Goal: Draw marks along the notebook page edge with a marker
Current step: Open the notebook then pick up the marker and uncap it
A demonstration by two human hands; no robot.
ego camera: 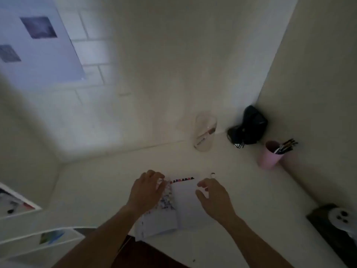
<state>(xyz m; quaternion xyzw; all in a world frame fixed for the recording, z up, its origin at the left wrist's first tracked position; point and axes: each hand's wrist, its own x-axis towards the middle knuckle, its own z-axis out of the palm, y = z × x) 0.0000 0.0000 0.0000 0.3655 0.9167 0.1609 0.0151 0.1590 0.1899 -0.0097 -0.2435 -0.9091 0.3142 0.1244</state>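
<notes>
An open notebook (185,202) lies on the white desk in front of me. A row of dark and pink marks (182,179) runs along the top edge of its right page. My left hand (146,192) rests on the patterned left page, fingers curled at the top corner. My right hand (214,198) hovers over the right page's outer edge, thumb and fingers apart. A small white marker (212,175) stands just beyond its fingertips; the blur hides whether they touch.
A clear glass (204,132) with a pen inside stands at the back by the wall. A black object (249,128) fills the corner. A pink cup (270,155) holds brushes. White shelves (38,238) are at left. A dark item (336,229) is at right.
</notes>
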